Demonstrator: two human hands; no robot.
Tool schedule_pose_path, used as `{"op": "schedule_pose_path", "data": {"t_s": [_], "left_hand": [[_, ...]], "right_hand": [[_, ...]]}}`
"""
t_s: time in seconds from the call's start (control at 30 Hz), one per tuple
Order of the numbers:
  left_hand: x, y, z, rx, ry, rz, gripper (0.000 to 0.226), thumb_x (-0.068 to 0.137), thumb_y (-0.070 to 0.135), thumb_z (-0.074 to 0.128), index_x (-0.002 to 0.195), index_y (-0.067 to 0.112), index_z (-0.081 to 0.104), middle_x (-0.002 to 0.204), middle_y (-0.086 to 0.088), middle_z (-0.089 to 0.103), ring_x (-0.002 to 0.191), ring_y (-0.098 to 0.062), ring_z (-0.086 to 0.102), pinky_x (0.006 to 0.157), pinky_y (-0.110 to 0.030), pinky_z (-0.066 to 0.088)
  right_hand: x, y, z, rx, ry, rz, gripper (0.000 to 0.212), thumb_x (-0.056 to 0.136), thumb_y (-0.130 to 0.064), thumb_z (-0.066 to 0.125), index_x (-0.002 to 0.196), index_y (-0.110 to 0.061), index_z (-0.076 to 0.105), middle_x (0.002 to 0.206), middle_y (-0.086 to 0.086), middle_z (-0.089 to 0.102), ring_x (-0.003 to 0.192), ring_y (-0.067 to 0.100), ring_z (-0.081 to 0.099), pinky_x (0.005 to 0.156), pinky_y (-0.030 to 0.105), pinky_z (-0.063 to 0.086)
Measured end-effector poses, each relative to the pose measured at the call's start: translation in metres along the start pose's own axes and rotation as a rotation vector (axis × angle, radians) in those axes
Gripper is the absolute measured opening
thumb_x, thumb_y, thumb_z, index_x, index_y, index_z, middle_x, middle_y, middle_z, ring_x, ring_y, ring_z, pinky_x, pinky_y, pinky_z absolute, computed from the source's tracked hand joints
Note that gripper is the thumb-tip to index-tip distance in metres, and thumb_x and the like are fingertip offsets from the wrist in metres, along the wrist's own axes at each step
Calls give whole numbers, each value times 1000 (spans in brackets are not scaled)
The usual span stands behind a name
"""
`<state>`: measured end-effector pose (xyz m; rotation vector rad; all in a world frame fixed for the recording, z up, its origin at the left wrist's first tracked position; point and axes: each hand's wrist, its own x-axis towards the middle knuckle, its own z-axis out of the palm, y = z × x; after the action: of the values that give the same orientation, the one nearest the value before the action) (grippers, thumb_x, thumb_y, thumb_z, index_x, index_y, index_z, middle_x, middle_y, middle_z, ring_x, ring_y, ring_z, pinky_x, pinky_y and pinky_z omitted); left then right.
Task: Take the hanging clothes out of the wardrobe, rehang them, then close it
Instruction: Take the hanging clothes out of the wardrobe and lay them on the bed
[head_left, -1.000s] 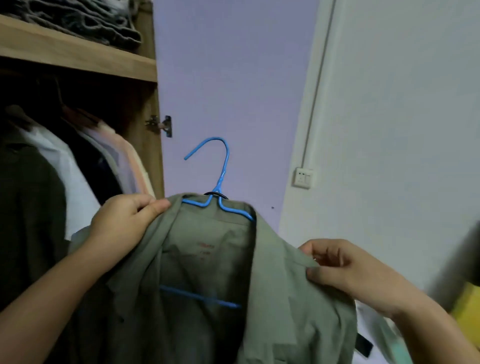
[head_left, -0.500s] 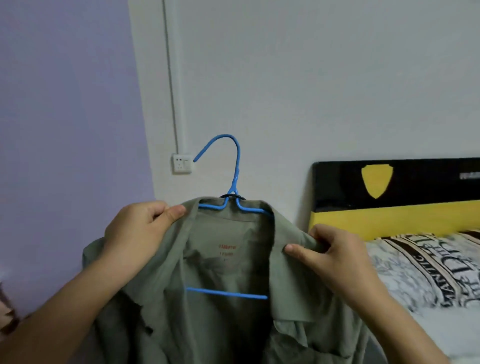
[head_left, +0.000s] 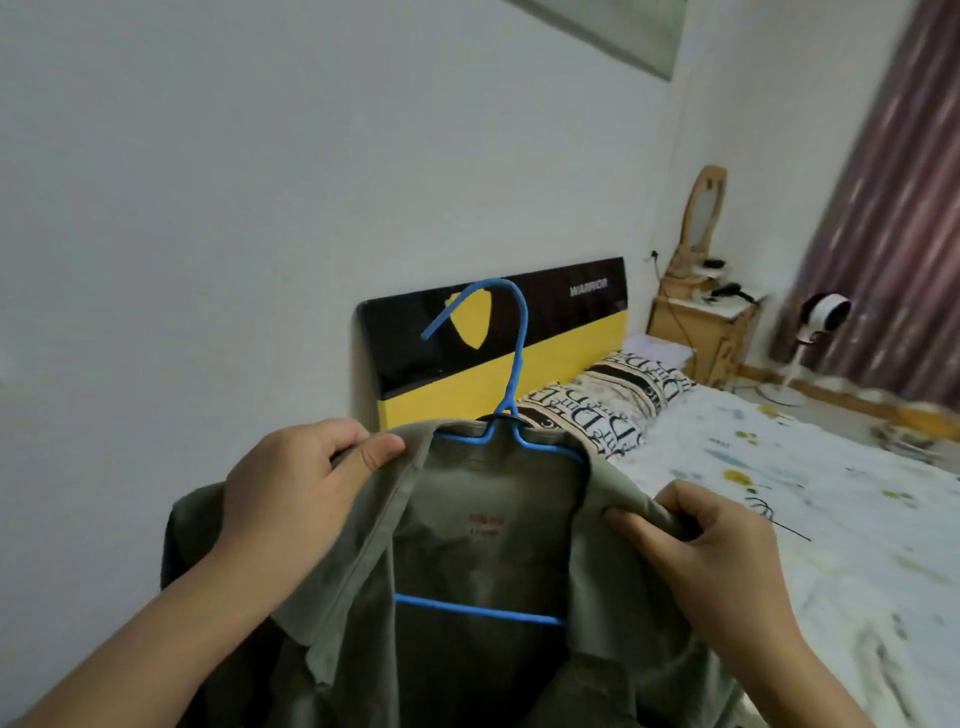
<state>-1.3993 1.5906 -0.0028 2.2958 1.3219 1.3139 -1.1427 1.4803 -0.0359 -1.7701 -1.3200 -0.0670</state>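
Note:
An olive-green shirt hangs on a blue hanger held up in front of me, hook pointing left. My left hand grips the shirt's left shoulder at the collar, thumb on top of the cloth. My right hand pinches the right side of the collar. The hanger's lower bar shows through the open front. The wardrobe is out of view.
A bed with a white patterned sheet and a lettered pillow lies to the right, under a black and yellow headboard. A wooden nightstand with a mirror, a white fan and a dark red curtain stand beyond. A white wall fills the left.
The view has swung right, away from the wardrobe, past the wall socket to the bed. Both hands have kept hold of the shirt; the right hand shifted its grip up to the collar.

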Motion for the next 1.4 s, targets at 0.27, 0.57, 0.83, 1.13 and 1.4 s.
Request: {"op": "schedule_pose_path", "data": {"t_s": [0.27,0.57,0.83,1.13,1.4], "left_hand": [[12,78,81,-202,-129,103,54,63,65,33,59,19,61,54,-4,56,60,-19,53,52,-29,35],[11,177,197,-376,-274,121,54,67,62,41,65,15,67,62,-7,63,67,-24,57,61,-42,44],[-10,256,279,-456,-425,147,45,77,58,55,55,20,62,54,-2,59,62,-21,55,61,-39,43],[-11,297,340,-524,-486,170,43,68,54,51,57,15,64,57,-5,60,65,-25,57,64,-43,44],[19,294,398,-570,-574,176,28,82,41,63,63,20,63,59,-2,61,60,-24,56,58,-37,41]], "right_hand": [[-12,61,-81,-96,128,153,36,65,-34,77,52,-13,51,46,-1,49,51,21,46,50,35,37],[-14,137,-201,-95,-358,422,35,81,-55,56,78,-20,61,69,-6,56,68,7,53,64,25,38],[-17,222,-278,254,-411,898,50,82,-57,54,105,-16,71,107,2,71,102,19,66,99,38,48],[1,272,-297,217,-490,922,20,90,-16,56,98,-18,73,105,6,72,101,24,67,93,41,52],[31,314,-279,50,-504,1120,24,90,-8,46,101,-3,67,111,16,66,106,31,62,93,41,51]]}}
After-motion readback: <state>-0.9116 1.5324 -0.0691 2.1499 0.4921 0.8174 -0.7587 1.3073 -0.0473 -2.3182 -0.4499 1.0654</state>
